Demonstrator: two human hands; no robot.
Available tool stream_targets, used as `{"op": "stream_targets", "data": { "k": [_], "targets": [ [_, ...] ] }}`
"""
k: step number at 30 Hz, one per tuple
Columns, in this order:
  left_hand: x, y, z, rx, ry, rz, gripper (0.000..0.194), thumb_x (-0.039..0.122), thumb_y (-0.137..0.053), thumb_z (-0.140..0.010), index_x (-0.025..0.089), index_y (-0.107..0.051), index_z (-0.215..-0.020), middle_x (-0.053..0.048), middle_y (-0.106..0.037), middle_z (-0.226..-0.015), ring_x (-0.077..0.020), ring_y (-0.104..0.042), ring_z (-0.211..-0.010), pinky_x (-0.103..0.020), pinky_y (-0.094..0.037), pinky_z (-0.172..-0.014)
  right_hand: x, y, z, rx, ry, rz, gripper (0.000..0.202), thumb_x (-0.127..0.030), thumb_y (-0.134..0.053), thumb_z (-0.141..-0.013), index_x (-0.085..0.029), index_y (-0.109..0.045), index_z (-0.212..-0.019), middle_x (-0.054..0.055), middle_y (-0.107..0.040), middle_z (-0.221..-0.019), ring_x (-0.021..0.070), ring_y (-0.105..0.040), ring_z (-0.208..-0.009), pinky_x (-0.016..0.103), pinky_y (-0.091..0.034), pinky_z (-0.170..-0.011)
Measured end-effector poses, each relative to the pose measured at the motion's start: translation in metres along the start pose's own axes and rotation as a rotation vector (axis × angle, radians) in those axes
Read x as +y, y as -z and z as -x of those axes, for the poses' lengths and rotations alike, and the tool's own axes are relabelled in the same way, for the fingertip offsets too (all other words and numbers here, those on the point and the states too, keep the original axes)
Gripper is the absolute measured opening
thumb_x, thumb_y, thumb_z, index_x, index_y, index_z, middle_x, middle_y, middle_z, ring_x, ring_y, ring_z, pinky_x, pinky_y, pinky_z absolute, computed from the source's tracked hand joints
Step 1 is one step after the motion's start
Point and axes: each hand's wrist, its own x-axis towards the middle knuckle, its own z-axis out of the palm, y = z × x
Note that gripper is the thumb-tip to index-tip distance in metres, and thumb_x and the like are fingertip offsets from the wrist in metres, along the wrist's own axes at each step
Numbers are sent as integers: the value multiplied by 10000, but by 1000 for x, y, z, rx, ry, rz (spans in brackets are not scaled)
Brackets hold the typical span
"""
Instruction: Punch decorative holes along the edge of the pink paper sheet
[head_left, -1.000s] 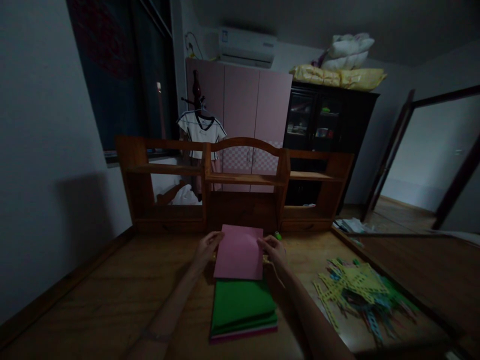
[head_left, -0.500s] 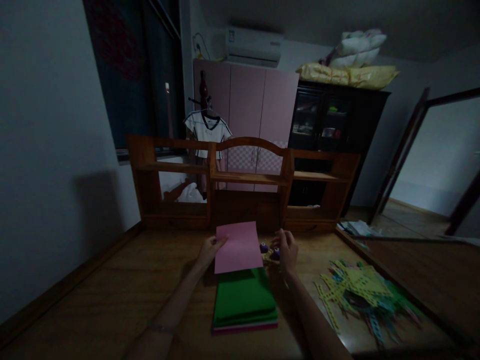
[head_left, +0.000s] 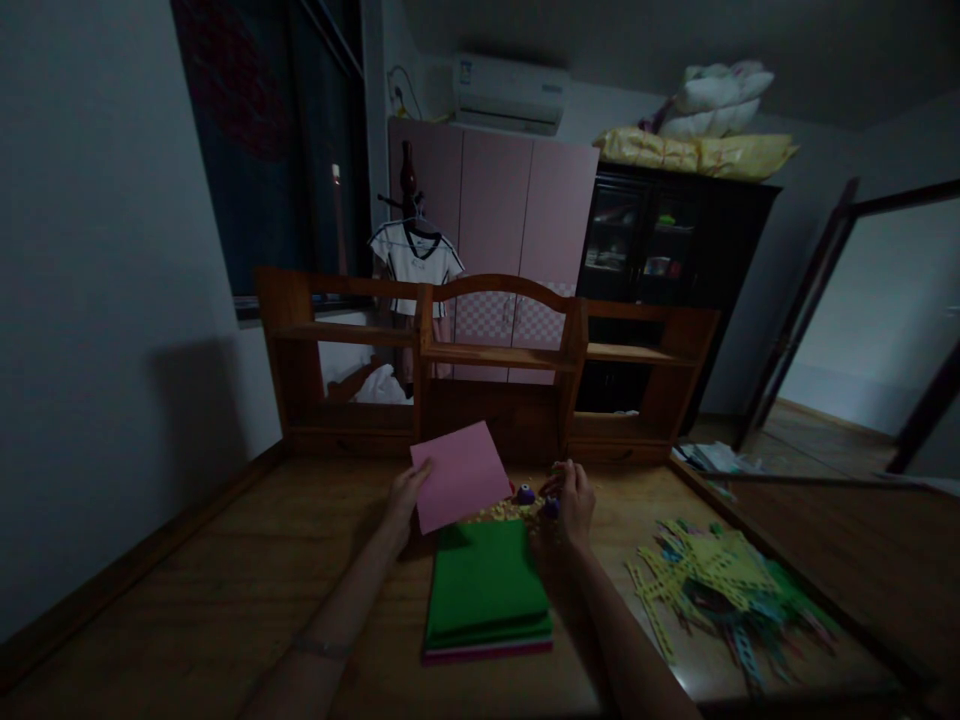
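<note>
My left hand (head_left: 405, 498) grips a square pink sheet (head_left: 459, 476) at its left edge, thumb on top. Tilted, the sheet hangs over the far end of a stack of coloured sheets (head_left: 487, 580), green uppermost with pink layers below. To the right, my right hand (head_left: 576, 500) has its fingers curled and drawn together; what they pinch, if anything, is too small and dark to make out. Beside those fingers are two small purple pieces with eye-like white spots (head_left: 526, 495). Small yellowish bits (head_left: 501, 513) lie scattered on the table just beyond the stack.
A tangled pile of yellow, green and blue punched strips (head_left: 705, 580) covers the table's right side. A wooden shelf unit (head_left: 495, 355) stands along the back edge of the wooden table (head_left: 225, 590). A wall rises on the left.
My left hand has moved left and slightly away with the pink sheet, which has turned and uncovers more of the yellowish bits. My right hand stays nearly in place.
</note>
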Motion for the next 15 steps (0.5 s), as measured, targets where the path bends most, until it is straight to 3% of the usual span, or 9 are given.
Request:
{"op": "stream_targets", "data": {
  "k": [3,5,9,15],
  "targets": [
    [5,5,-2,42,94,172,436,464,-667,-698,100,-614,-932,-54,-629,-665,-128,-552,-519,-246,-434,-516,1,1,1,-22,42,85,395,-510,-341,-918,-191,-568,-860,15,-581,-660,153,-539,-582,235,-374,-553],
    [6,9,-5,51,61,249,334,404,-636,-747,123,-607,-925,-10,-582,-622,-89,-508,-484,-214,-418,-494,2,1,2,-58,79,150,378,-494,-354,-919,-191,-575,-870,18,-585,-670,158,-543,-601,236,-370,-567],
    [3,16,-10,-70,-57,448,231,332,-631,-768,155,-600,-913,44,-469,-584,-44,-413,-449,-173,-376,-457,5,-2,2,-121,149,252,340,-451,-403,-902,-173,-594,-943,59,-618,-797,180,-565,-691,248,-389,-607],
    [-11,25,-18,-177,-36,622,234,217,-682,-711,146,-593,-915,47,-474,-619,-46,-438,-486,-184,-399,-496,14,-6,0,-190,329,347,256,-244,-412,-865,-176,-591,-1036,80,-607,-972,205,-561,-877,287,-422,-752]
  ]
}}
